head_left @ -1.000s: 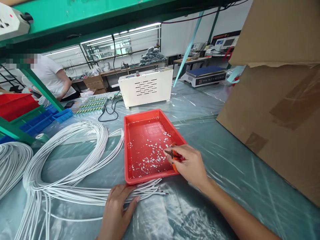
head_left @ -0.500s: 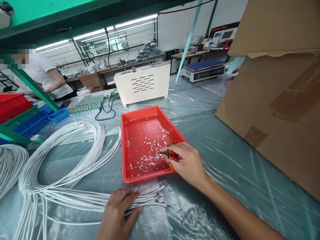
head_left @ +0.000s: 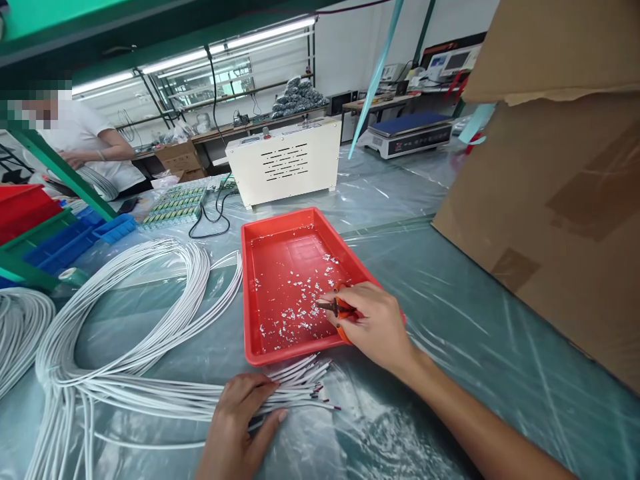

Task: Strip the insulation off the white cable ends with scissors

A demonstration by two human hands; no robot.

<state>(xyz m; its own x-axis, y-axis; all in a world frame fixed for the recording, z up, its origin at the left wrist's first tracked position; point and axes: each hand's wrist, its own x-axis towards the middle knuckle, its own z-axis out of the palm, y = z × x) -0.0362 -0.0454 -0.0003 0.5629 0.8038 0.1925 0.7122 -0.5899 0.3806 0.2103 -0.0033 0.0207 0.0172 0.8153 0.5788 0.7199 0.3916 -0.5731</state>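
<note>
My right hand (head_left: pixel 375 317) is closed round the orange-red handles of small cutting pliers (head_left: pixel 330 306). Their dark jaws point left, above a red tray (head_left: pixel 257 267). White scraps (head_left: pixel 303 310) lie scattered over its floor. In front of the tray, my left hand (head_left: pixel 243 413) rests over a bundle of white cables (head_left: pixel 175 398), its thumb and fingers on either side. The cable ends (head_left: pixel 317 389) fan out past the fingertips, and some show dark red tips. Part of the bundle is hidden beneath the hand.
A big coil of white cable (head_left: pixel 193 280) lies left, with another coil (head_left: pixel 25 327) beyond it. Behind the tray stands a cream metal box (head_left: pixel 285 163). A cardboard box (head_left: pixel 560 200) borders the right side. Blue bins (head_left: pixel 65 240) and a co-worker (head_left: pixel 95 150) are at the far left.
The cable ends beyond my left hand have spread wider, some now nearer the tray's front edge. My right hand and the pliers stay almost where they were.
</note>
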